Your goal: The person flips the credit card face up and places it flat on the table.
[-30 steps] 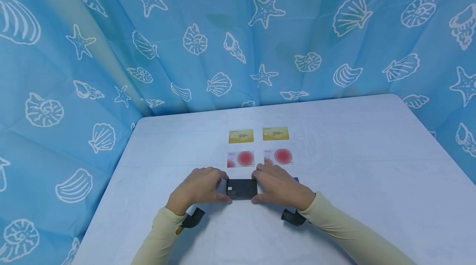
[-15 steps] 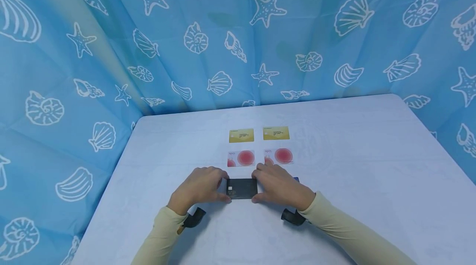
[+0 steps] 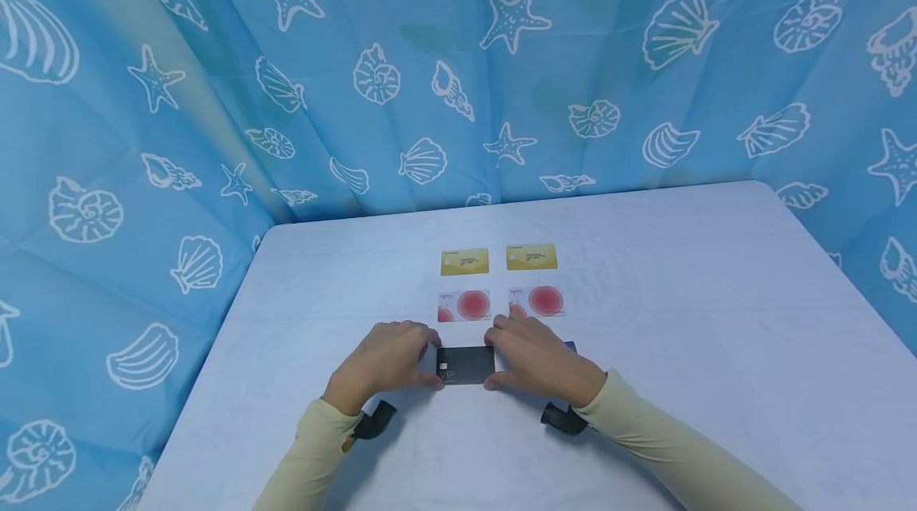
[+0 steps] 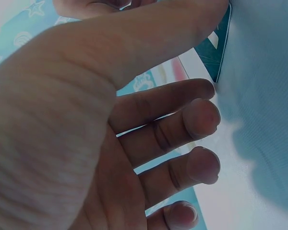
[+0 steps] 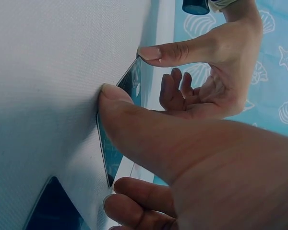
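A black card marked VIP (image 3: pixel 466 365) lies between both hands on the white table. My left hand (image 3: pixel 390 360) pinches its left end, thumb at the near corner and forefinger at the far corner. The right hand (image 3: pixel 537 356) grips the opposite end the same way. In the left wrist view the left thumb overlaps the card (image 4: pixel 210 55), while the other fingers spread loosely. The right wrist view has the right thumb on the near corner of the card (image 5: pixel 110 158). A blue card (image 3: pixel 571 345) is mostly hidden under the right hand; its corner (image 5: pixel 53 208) shows beside that hand.
Beyond the hands lie two white cards with red circles, one left (image 3: pixel 464 306) and one right (image 3: pixel 537 302). Behind them are two gold cards, left (image 3: pixel 465 262) and right (image 3: pixel 532 257). A blue curtain (image 3: pixel 458 153) with shell patterns hangs past the table's (image 3: pixel 680 272) far edge.
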`<state>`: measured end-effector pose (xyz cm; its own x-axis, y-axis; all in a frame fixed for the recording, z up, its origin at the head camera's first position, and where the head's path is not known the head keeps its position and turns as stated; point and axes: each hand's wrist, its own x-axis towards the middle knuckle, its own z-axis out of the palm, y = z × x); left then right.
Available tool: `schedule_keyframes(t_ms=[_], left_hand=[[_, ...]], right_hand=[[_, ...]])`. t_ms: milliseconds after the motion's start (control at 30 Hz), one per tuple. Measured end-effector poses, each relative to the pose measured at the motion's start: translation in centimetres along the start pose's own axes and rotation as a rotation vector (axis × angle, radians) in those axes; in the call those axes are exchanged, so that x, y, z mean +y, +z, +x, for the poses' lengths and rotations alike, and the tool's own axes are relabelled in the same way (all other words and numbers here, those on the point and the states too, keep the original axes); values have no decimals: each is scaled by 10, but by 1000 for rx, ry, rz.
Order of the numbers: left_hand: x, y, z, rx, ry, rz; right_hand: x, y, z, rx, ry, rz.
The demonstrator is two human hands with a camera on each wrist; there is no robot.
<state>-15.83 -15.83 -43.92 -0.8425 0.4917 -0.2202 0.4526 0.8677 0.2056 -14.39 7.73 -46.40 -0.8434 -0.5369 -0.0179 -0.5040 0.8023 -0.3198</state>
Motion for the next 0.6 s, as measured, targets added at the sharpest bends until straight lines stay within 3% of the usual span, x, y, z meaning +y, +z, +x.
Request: schedule_keyframes(t_ms=[600], left_hand=[[-2, 0, 1, 0, 9, -14]], right_hand=[[0, -3, -1, -7, 6, 19]])
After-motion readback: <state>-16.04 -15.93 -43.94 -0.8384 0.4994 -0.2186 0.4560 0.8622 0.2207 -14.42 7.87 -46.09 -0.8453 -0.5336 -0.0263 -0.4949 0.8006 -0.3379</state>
